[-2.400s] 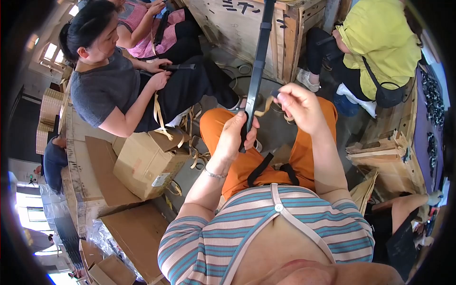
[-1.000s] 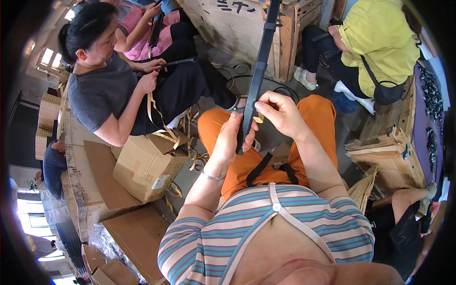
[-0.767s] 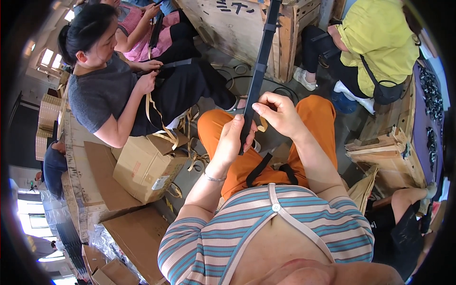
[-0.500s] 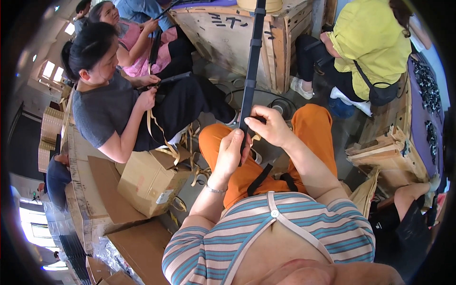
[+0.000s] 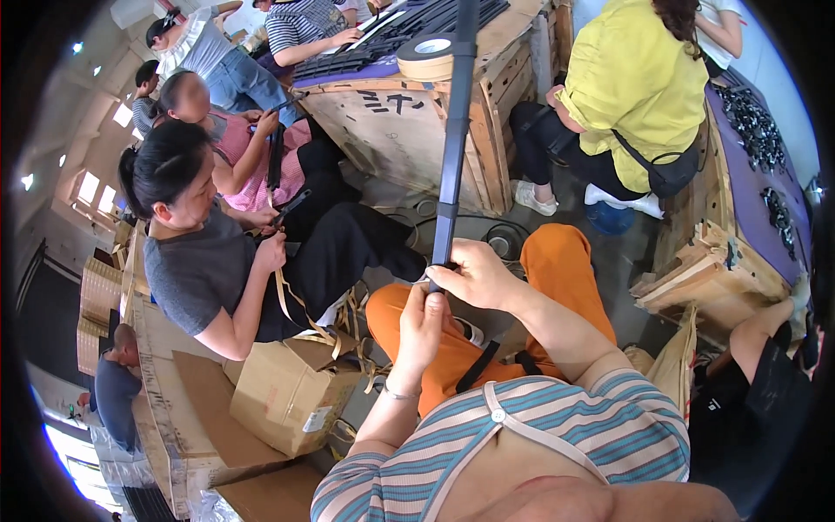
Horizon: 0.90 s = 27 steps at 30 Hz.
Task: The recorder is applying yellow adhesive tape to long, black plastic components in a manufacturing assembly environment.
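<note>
A long, slim black bar (image 5: 452, 157) with darker bands across it rises from my hands past the top of the picture. My left hand (image 5: 422, 326) is closed at its lower end, thumb on the near face. Just above and to the right, my right hand (image 5: 474, 274) grips the same end with its thumb and bent fingers. The two hands almost meet, and they hide the tip of the bar. Below them are my orange trousers (image 5: 570, 278).
Ahead stands a wooden crate (image 5: 391, 139) with tape rolls (image 5: 426, 59) and black strips on top. A co-worker (image 5: 196, 252) sits close on the left, another in yellow (image 5: 626, 104) at the right. An open cardboard box (image 5: 283, 400) lies at the lower left.
My right hand has moved down and closed on the bar's lower end. My left hand has slid lower. The view has shifted, showing more of the far crate's top.
</note>
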Each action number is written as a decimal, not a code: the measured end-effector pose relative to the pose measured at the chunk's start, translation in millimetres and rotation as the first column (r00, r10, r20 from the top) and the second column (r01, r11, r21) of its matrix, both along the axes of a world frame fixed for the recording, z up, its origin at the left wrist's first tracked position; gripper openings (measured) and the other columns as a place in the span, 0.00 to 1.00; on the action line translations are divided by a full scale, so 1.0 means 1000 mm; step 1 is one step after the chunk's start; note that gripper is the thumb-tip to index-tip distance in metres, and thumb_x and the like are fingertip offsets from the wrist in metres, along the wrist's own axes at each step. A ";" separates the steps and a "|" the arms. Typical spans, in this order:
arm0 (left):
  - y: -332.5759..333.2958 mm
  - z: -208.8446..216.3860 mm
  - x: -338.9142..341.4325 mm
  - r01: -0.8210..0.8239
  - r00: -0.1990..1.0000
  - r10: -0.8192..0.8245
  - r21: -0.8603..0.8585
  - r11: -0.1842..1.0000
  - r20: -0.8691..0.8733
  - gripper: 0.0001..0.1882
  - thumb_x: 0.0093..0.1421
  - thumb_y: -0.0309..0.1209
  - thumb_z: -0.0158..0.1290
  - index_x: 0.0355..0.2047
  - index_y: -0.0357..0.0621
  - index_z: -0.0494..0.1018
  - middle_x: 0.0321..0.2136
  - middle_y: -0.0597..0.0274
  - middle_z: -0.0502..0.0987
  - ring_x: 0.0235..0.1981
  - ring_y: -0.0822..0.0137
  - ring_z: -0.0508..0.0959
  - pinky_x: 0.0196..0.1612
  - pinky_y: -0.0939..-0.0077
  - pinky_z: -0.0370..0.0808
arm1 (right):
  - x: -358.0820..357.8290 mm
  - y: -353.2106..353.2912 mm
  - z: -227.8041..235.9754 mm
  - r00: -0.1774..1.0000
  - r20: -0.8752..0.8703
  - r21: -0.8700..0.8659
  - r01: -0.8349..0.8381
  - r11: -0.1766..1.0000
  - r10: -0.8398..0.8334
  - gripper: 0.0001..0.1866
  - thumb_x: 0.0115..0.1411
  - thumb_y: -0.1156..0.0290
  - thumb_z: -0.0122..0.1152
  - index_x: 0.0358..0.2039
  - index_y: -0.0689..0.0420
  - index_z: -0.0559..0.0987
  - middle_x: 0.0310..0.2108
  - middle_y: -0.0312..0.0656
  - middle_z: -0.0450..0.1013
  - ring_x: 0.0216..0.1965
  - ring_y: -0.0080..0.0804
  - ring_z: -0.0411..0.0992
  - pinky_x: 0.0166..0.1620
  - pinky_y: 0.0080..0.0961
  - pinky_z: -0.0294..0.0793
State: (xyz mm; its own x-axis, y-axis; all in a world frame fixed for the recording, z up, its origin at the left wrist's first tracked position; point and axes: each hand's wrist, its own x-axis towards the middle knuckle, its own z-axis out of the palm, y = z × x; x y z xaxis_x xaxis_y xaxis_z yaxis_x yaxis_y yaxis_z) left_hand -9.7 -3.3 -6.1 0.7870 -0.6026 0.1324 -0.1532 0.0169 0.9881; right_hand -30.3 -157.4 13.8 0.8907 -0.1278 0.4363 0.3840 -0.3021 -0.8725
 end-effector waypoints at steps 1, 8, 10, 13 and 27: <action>0.000 -0.010 0.000 -0.141 0.964 0.101 0.151 0.978 0.246 0.12 0.60 0.34 0.47 0.34 0.37 0.63 0.22 0.63 0.68 0.21 0.75 0.69 0.26 0.81 0.69 | -0.002 -0.001 0.001 1.000 0.003 0.001 0.001 1.000 -0.001 0.06 0.51 0.73 0.56 0.24 0.63 0.74 0.20 0.41 0.68 0.21 0.25 0.67 0.24 0.21 0.64; -0.006 0.000 -0.005 -0.236 0.958 0.215 0.092 0.967 0.192 0.09 0.56 0.28 0.51 0.33 0.38 0.64 0.23 0.67 0.68 0.25 0.76 0.67 0.30 0.82 0.67 | -0.009 0.004 0.011 0.995 0.011 -0.141 0.098 0.985 -0.098 0.13 0.50 0.63 0.59 0.20 0.60 0.72 0.19 0.46 0.68 0.22 0.44 0.69 0.25 0.33 0.66; -0.004 0.007 -0.002 -0.136 0.984 0.135 -0.002 0.991 -0.114 0.09 0.56 0.29 0.52 0.32 0.40 0.65 0.19 0.74 0.65 0.16 0.79 0.64 0.20 0.86 0.63 | -0.015 -0.004 0.018 0.995 0.044 -0.149 0.096 0.984 -0.091 0.13 0.51 0.64 0.59 0.21 0.62 0.71 0.19 0.48 0.67 0.22 0.47 0.68 0.25 0.33 0.65; 0.000 0.019 0.004 -0.017 0.916 -0.071 -0.215 0.977 -0.395 0.07 0.60 0.33 0.48 0.31 0.43 0.65 0.16 0.72 0.63 0.13 0.83 0.57 0.15 0.90 0.51 | -0.020 -0.017 0.019 0.997 0.061 -0.068 0.055 0.996 -0.051 0.07 0.55 0.74 0.55 0.24 0.64 0.72 0.19 0.42 0.66 0.19 0.27 0.64 0.23 0.21 0.62; 0.008 0.031 0.008 0.176 0.839 -0.297 -0.289 0.941 -0.456 0.15 0.62 0.40 0.42 0.31 0.39 0.67 0.16 0.66 0.66 0.15 0.79 0.61 0.17 0.89 0.56 | -0.035 -0.030 0.020 0.987 -0.129 0.114 -0.080 0.990 0.095 0.11 0.59 0.70 0.52 0.23 0.65 0.71 0.21 0.36 0.67 0.23 0.18 0.64 0.27 0.16 0.62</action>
State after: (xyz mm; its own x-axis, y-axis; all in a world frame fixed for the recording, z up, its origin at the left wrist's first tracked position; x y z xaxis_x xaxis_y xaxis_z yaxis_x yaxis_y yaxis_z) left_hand -1.4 4.4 25.2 0.6226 -0.7791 -0.0735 0.3833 0.2216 0.8967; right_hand -65.2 -187.0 34.1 0.9500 -0.0865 0.3000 0.2822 -0.1733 -0.9436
